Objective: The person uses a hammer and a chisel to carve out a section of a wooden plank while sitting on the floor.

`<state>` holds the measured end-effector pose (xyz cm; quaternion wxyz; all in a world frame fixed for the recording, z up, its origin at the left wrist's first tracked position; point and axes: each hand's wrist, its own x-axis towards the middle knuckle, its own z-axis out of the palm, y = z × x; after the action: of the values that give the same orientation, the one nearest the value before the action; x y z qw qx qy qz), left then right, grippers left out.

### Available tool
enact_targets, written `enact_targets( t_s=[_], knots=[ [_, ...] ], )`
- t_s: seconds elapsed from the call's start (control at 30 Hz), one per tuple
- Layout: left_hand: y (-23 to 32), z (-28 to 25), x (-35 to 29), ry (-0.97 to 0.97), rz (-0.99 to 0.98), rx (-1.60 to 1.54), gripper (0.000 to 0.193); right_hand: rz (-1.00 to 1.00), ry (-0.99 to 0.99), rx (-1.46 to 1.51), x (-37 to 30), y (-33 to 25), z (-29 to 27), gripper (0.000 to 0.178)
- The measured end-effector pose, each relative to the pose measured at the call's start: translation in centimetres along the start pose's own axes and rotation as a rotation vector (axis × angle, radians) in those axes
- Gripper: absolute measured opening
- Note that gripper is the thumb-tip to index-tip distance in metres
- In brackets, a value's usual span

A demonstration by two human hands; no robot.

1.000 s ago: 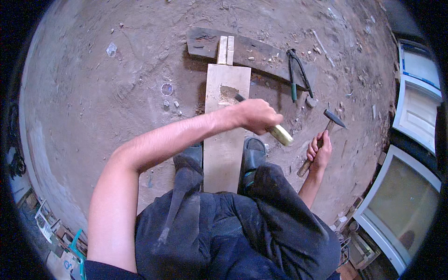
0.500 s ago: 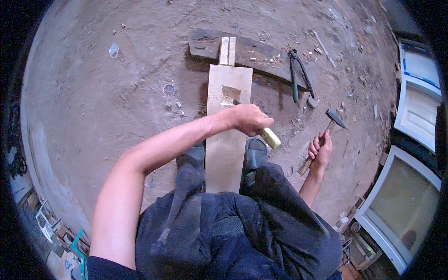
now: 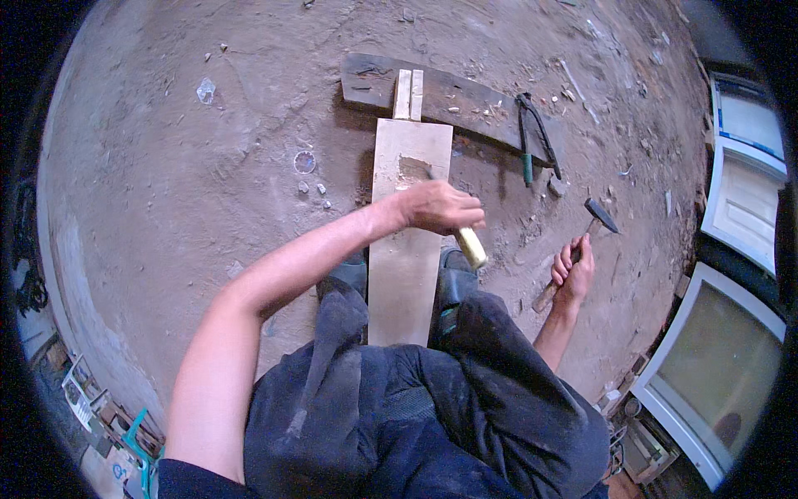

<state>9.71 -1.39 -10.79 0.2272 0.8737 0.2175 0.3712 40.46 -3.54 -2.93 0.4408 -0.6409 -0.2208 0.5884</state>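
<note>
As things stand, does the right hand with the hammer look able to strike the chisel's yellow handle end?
Probably yes. The right hand holds the hammer out to the side, and the chisel handle end sticks out bare below the left hand, with only open ground between them.

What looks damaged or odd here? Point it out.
The pale board has a rough gouged patch near its far end, just where the left hand sets the chisel. Nothing else stands out.

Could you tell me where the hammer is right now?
In the head view, the hammer is in the right hand, right of the plank, above the dirt floor.
</note>
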Motion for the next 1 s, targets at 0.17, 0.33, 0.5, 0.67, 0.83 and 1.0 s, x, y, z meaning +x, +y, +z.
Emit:
enact_targets(
  t_s=[0.17, 0.33, 0.5, 0.67, 0.83, 1.0],
  knots=[
    [-0.5, 2.7, -0.7, 0.060, -0.022, -0.065, 0.033, 0.010, -0.074, -0.009, -0.8, 0.4, 2.0, 0.030],
    [-0.7, 1.6, -1.8, 0.015, 0.002, -0.137, 0.034, -0.009, -0.097, -0.119, -2.3, 1.1, 3.3, 0.031],
    [1.7, -2.1, -2.8, 0.022, -0.192, -0.088, 0.032, -0.133, -0.208, -0.285, -2.4, 2.8, 3.9, 0.024],
    [4.5, -8.2, -3.2, 0.065, -0.524, -0.024, 0.028, -0.316, -0.372, -0.473, -1.6, 2.1, 5.5, 0.027],
    [7.7, -11.2, -4.9, 0.450, -0.918, -0.175, 0.014, -0.071, -0.701, -0.802, -2.7, -5.2, 7.9, 0.044],
    [10.5, -11.6, -6.2, 0.564, -1.159, -0.222, 0.020, 0.101, -1.038, -0.894, -2.1, -7.6, 9.6, 0.059]
  ],
)
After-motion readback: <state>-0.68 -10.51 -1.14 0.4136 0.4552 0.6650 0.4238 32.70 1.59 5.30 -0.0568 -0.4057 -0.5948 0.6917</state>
